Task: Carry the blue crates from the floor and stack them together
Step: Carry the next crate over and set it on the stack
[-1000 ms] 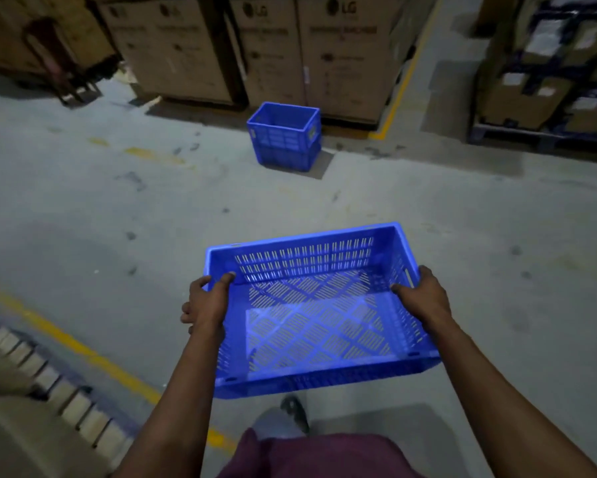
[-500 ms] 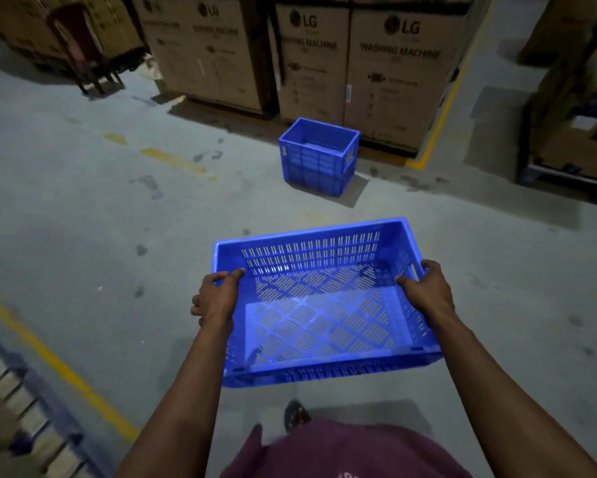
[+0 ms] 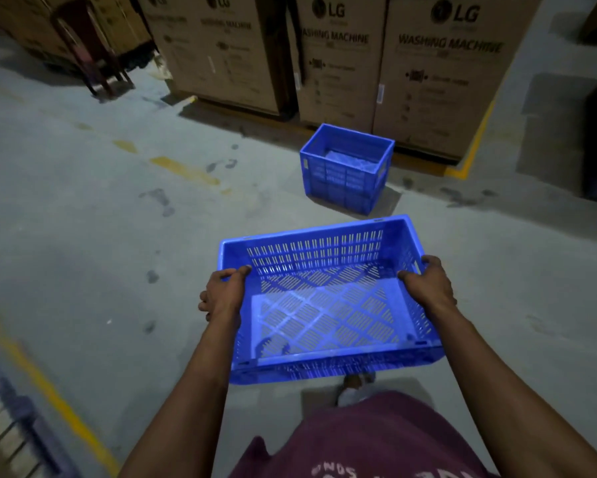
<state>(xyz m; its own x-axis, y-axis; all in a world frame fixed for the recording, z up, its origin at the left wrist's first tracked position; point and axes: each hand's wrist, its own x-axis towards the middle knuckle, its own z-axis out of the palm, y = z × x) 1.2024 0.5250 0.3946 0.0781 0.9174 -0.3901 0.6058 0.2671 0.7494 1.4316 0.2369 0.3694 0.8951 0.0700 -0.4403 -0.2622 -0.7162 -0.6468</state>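
Observation:
I hold an empty blue perforated crate (image 3: pixel 324 315) level in front of my body, above the concrete floor. My left hand (image 3: pixel 222 294) grips its left rim and my right hand (image 3: pixel 428 288) grips its right rim. Ahead on the floor stands a taller stack of blue crates (image 3: pixel 347 167), open at the top, just in front of the cardboard boxes. A gap of floor separates it from the far edge of the crate I carry.
Large cardboard washing machine boxes (image 3: pixel 435 74) line the back. A dark wooden chair (image 3: pixel 90 50) stands at the far left. Yellow floor lines (image 3: pixel 48 391) run at the lower left and by the boxes (image 3: pixel 469 157). A pallet edge (image 3: pixel 0 426) sits at the bottom left.
The stack of crates and the boxes have come closer and larger in view as I walk toward them. Both hands keep the same hold on the carried crate.

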